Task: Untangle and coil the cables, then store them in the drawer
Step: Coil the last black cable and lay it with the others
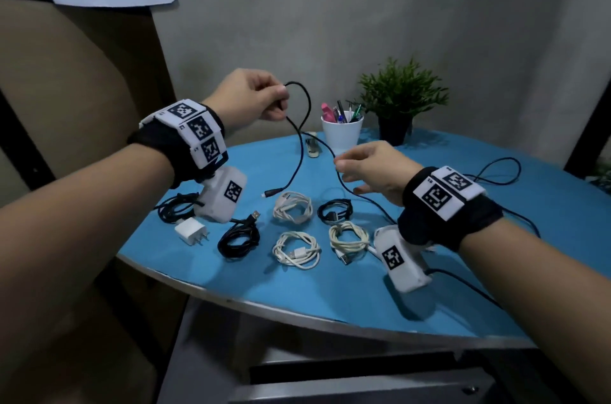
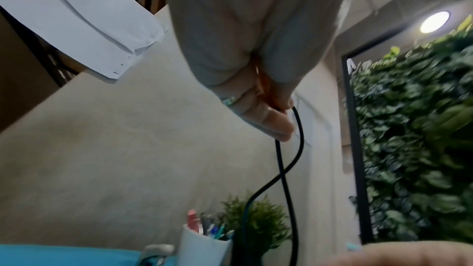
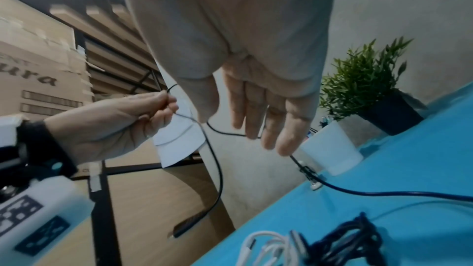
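Observation:
My left hand (image 1: 276, 102) is raised above the blue table (image 1: 330, 298) and pinches a long black cable (image 1: 305, 106), which bends into a loop beside the fingers. The left wrist view shows the left hand (image 2: 285, 116) with two strands of the black cable (image 2: 300, 149) hanging from it. The plug end (image 1: 272, 193) dangles just over the table. My right hand (image 1: 347, 169) is lower and to the right. Its fingers (image 3: 271, 128) are straight, and the black cable (image 3: 217, 165) runs across behind them. The cable's far length (image 1: 496, 172) trails over the table to the right.
Several coiled cables lie in front: black (image 1: 238, 240), white (image 1: 292, 207), black (image 1: 334, 210), white (image 1: 296, 250), cream (image 1: 348, 236), plus a black bundle (image 1: 175, 207) and a white charger (image 1: 190, 231). A pen cup (image 1: 342, 131), a potted plant (image 1: 400, 99) and a small clip-like object (image 1: 312, 147) stand behind. A grey drawer front (image 1: 363, 387) shows below the table.

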Motion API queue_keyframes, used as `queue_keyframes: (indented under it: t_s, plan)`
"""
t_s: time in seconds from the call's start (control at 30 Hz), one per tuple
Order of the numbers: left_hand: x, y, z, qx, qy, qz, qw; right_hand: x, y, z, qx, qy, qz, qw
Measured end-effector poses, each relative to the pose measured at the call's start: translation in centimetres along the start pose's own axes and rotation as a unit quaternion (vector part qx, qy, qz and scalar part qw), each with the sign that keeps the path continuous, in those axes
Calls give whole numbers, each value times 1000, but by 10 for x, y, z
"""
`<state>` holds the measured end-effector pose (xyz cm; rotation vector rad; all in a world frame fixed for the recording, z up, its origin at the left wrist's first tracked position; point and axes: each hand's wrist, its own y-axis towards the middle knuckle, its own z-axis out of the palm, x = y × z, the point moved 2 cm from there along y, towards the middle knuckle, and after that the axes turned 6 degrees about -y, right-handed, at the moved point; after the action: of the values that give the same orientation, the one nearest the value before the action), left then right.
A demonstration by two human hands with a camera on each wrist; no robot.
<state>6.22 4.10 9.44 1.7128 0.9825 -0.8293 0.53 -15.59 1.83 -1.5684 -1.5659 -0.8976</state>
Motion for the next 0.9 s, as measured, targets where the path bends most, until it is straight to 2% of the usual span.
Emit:
queue_keyframes:
  t_s: [0.17,0.27,0.33,0.5,0.63,0.77,0.83,0.9]
  plan:
    - [-63,-31,26,14,-103,59,993,16,-35,-1,-25,29,-90,995]
    - [-92,-52,39,-15,-173,78,982,19,-66,-9,-52,76,-117,989]
    - [-100,-65,44,-41,-207,80,974,12,-86,-18,-47,148,-120,981]
    - [-92,-97,69,-37,-162,40,985,-10,-143,-42,-41,328,-130,935]
    - [-68,-131,108,62,-56,-8,996,-17,-177,-61,-49,437,-149,886]
    - [-54,-176,150,174,59,-19,983,-16,-199,-75,-37,538,-180,823]
    - [-51,-198,169,240,113,-11,964,-16,-204,-79,-46,550,-197,810]
    - [-48,-214,184,281,135,-6,950,-20,-206,-83,-92,526,-201,821]
